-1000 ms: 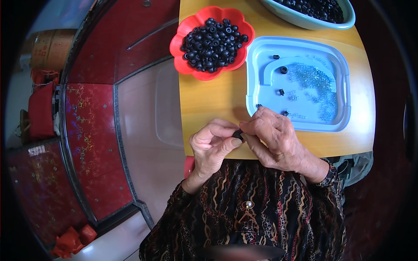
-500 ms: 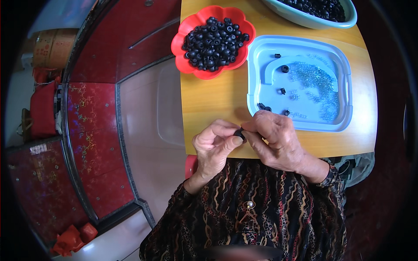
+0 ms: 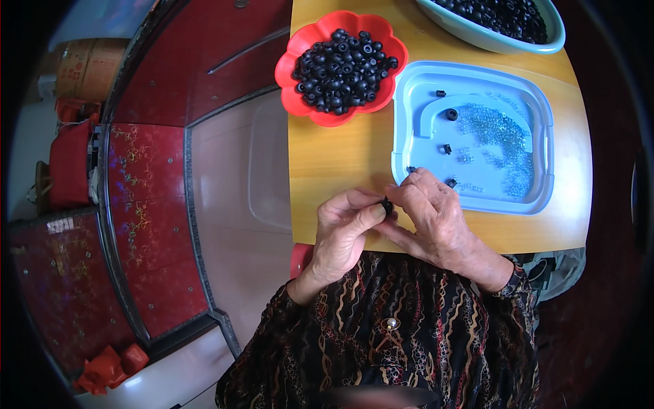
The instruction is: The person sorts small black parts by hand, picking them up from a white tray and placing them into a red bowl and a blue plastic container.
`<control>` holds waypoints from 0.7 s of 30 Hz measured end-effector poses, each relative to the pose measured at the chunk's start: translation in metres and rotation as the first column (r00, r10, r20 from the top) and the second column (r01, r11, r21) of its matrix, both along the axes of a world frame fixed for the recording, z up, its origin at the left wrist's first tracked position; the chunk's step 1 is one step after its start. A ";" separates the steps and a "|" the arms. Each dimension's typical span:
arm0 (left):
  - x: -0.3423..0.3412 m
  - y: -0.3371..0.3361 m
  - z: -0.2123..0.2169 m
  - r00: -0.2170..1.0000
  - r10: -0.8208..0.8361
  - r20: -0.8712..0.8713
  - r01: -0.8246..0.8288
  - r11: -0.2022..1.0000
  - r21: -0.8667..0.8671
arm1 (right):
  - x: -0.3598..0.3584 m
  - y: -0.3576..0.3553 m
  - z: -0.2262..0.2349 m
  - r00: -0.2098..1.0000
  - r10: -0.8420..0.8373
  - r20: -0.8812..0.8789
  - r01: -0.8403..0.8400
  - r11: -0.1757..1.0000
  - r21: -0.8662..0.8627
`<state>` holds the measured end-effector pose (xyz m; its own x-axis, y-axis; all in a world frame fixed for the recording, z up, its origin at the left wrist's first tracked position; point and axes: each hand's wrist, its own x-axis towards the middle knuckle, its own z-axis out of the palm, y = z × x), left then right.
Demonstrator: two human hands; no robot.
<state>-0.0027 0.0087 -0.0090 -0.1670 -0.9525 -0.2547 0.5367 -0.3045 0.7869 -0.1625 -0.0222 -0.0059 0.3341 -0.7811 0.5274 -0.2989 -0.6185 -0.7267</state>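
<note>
Head view: left grip (image 3: 343,230) pinches a small rounded black piece (image 3: 387,206), right grip (image 3: 436,215) unclear.

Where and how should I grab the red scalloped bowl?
Likely pinch the left rim of the red scalloped bowl, coming from the left: that flared edge looks free, while the right edge crowds the blue tray.

No text, label, number or sign is legible. Reddish printed marks on the cardboard box (image 3: 92,68) are too small and blurred to read.
</note>
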 end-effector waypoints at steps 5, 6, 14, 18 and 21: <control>-0.003 -0.006 0.013 0.992 -0.021 -0.124 0.035 0.993 0.111 | -0.005 -0.007 -0.002 0.999 0.002 -0.033 -0.004 0.999 -0.042; -0.003 -0.007 0.017 0.978 -0.022 -0.207 0.055 0.986 0.156 | -0.007 -0.007 -0.001 1.000 -0.003 -0.022 0.002 0.998 -0.060; -0.001 -0.008 0.013 0.996 -0.061 0.069 0.057 0.997 0.052 | -0.013 -0.004 0.004 0.987 0.000 -0.162 -0.005 1.000 -0.030; -0.002 -0.008 0.015 0.995 -0.041 0.088 0.038 0.998 0.045 | -0.014 -0.007 0.012 0.990 0.068 -0.125 -0.061 0.996 0.058; 0.002 -0.006 0.015 0.981 -0.041 0.191 0.047 0.999 -0.024 | -0.015 -0.008 0.014 0.994 0.106 0.035 -0.109 0.991 0.080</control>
<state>-0.0003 0.0031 0.0059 -0.1600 -0.9526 -0.2589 0.3626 -0.3007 0.8821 -0.1772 -0.0305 0.0081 0.4033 -0.7825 0.4744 -0.2104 -0.5839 -0.7841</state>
